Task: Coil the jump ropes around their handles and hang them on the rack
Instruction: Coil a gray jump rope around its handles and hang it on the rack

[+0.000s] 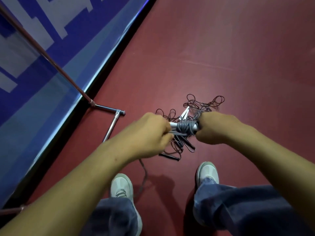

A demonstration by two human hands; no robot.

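A person is standing on the red floor (pixel 221 57) and looking down at a tangled pile of jump ropes (pixel 201 106) that is lying just ahead of their feet. Directly over the near part of that pile, both hands are holding a white handle bundle (pixel 173 124) roughly level. A gray rope (pixel 185 127) is sitting in tight turns around its middle, and how many handles are lying under those turns cannot be told.

The left hand (pixel 150 132) is gripping the bundle's left end, fingers curled under and knuckles up. The right hand (pixel 216 128) is gripping the opposite end, its fingers closed round it and mostly hidden behind the back of the hand. From under the left hand a loose tail (pixel 144 172) of gray rope is hanging down on the near side of the pile, passing beside the left shoe (pixel 121 184).

Within the pile, thin dark cords are looping over one another. A pair of white handles (pixel 185 113) is pointing away at its middle, and black handles (pixel 170 156) are lying along its near edge.

Left of the pile, the rack's chrome foot (pixel 110 126) is resting on the floor, and a copper-coloured pole (pixel 42 53) is rising from it up and away to the left. Farther left of the pile than the rack, a blue wall panel (pixel 34 92) with pale blocks is running along the floor's edge. On the pile's near side, the right shoe (pixel 208 171) is standing just beside the black handles, with blue jeans (pixel 238 205) showing above both shoes.
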